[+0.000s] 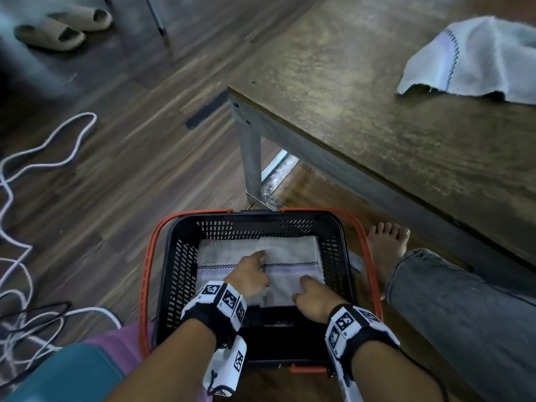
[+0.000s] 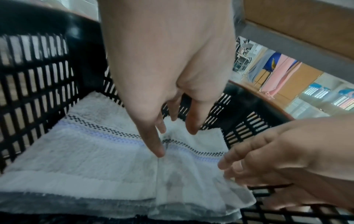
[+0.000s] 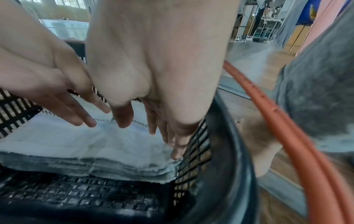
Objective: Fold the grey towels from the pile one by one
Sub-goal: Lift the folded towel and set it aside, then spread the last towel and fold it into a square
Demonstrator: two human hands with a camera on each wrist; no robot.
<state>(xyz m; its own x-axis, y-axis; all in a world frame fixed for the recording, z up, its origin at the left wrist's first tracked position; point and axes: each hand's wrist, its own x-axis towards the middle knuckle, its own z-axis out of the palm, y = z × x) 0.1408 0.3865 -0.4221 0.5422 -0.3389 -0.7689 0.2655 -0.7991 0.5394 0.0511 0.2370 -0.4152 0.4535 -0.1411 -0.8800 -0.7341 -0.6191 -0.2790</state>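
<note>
head view: both hands, left hand (image 1: 251, 276) and right hand (image 1: 314, 297), rest flat-fingered on fluffy folded towels (image 1: 290, 256) in slotted basket (image 1: 179, 274).

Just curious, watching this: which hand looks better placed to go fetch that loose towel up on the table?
Probably the right hand: the loose towel lies on the table to the right of the basket.

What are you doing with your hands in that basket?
A person is reaching into a black plastic basket with orange handles that sits on the wooden floor. Both hands are flat on the folded grey towels with a checked stripe stacked inside: the left hand near the middle, the right hand at the near edge. Neither grips anything yet. One more unfolded grey towel lies crumpled on the brown wooden table.
</note>
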